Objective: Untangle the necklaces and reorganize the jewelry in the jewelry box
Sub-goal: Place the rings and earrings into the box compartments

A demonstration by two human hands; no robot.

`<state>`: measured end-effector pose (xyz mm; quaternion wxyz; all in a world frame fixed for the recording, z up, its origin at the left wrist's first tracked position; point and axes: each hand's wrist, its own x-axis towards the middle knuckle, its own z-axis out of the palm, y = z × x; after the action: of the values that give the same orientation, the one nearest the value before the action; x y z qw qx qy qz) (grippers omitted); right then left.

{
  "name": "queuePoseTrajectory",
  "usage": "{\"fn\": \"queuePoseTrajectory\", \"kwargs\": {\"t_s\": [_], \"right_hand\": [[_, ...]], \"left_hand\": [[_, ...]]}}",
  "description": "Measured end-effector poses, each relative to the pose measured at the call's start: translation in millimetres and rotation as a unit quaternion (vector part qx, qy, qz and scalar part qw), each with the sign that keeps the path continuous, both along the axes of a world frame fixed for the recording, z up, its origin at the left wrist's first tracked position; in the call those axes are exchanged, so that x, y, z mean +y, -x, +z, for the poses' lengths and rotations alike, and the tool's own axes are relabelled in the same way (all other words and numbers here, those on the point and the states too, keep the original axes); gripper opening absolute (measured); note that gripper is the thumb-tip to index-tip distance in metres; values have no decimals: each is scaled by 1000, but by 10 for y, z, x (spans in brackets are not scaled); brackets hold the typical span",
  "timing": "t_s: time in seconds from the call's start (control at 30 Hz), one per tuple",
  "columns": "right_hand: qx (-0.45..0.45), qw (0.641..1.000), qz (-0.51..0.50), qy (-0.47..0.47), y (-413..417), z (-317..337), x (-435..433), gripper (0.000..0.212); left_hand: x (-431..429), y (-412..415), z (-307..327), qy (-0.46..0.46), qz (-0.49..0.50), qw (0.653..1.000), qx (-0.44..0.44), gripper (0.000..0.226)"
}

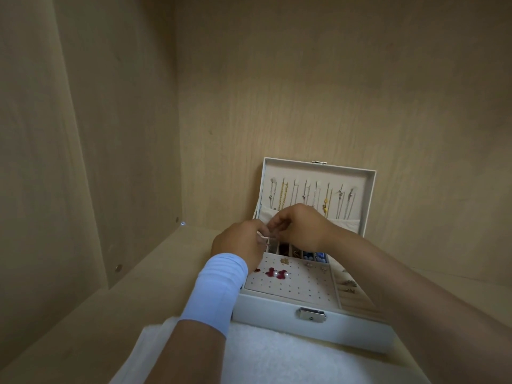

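Pinching a tiny piece (263, 235), left grip (241, 243), right grip (299, 225), above open white jewelry box (277, 314)

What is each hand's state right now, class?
Left hand: pinching a tiny jewelry piece, too small to identify.
Right hand: apparently pinching the same piece.

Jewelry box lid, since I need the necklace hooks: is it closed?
No, the jewelry box lid stands upright and open, with necklaces hanging in a row inside it.
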<state>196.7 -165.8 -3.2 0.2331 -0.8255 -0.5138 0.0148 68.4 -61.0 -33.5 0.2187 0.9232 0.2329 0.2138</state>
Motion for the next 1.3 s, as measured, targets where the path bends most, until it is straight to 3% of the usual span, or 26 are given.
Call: {"fn": "queuePoseTrajectory", "kwargs": {"t_s": [0.13, 0.27, 0.5, 0.6, 0.7, 0.97, 1.17, 1.3], "right_hand": [[-12, 1000, -7, 26, -15, -52, 9, 14], [-27, 998, -8, 53, 12, -101, 36, 8], [-23, 997, 9, 76, 59, -60, 25, 14], [-10, 996, 20, 84, 70, -67, 0, 15], [7, 1000, 3, 31, 79, 3, -118, 15], [44, 991, -103, -75, 21, 157, -1285, 13], [27, 979, -202, -26, -159, -16, -2387, 16], [9, 964, -267, 17, -310, -211, -2812, 21]], "left_hand": [[-31, 18, 29, -10, 12, 999, -31, 23], [-25, 34, 35, 37, -5, 998, -41, 16], [76, 62, 41, 35, -13, 990, -135, 17], [46, 44, 10, 15, -32, 993, -109, 14], [11, 52, -2, -18, -38, 994, -100, 12], [-462, 55, 159, -74, -121, 981, -133, 14], [-1098, -152, 147, -49, -213, 970, -108, 9], [-1583, -398, 211, -88, -250, 963, -47, 12]]}}
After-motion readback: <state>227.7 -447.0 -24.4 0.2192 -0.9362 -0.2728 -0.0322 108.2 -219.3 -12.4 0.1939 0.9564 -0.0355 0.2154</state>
